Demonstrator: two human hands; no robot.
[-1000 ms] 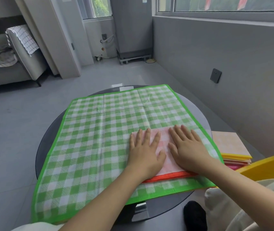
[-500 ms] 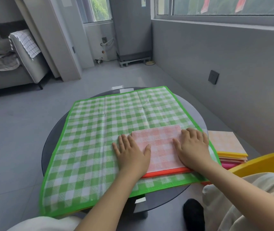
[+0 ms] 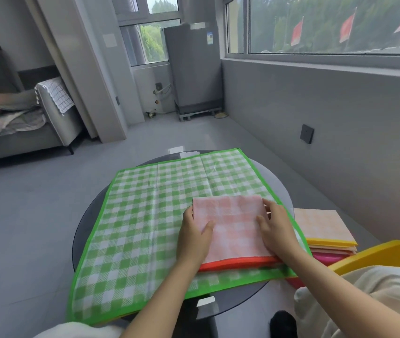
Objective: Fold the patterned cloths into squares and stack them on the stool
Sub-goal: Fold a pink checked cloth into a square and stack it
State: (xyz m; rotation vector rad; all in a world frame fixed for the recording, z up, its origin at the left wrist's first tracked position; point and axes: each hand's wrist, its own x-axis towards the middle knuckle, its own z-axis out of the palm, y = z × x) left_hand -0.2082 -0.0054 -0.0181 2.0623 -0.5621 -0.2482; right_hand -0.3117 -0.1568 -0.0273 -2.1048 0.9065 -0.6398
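A folded pink checked cloth with an orange-red hem lies as a square on a spread green checked cloth. The green cloth covers a round dark table. My left hand grips the square's left edge, thumb on top and fingers under it. My right hand grips its right edge the same way. To the right, a stack of folded cloths with a pale orange one on top sits lower than the table; what it rests on is hidden.
A yellow bin rim shows at the right, beside my knee. A grey wall with a dark socket runs along the right. A sofa stands at the far left, a grey appliance at the back.
Both hands were pressing flat on top of the pink square; they slid apart to its left and right edges and now grip it. My head has tilted up.
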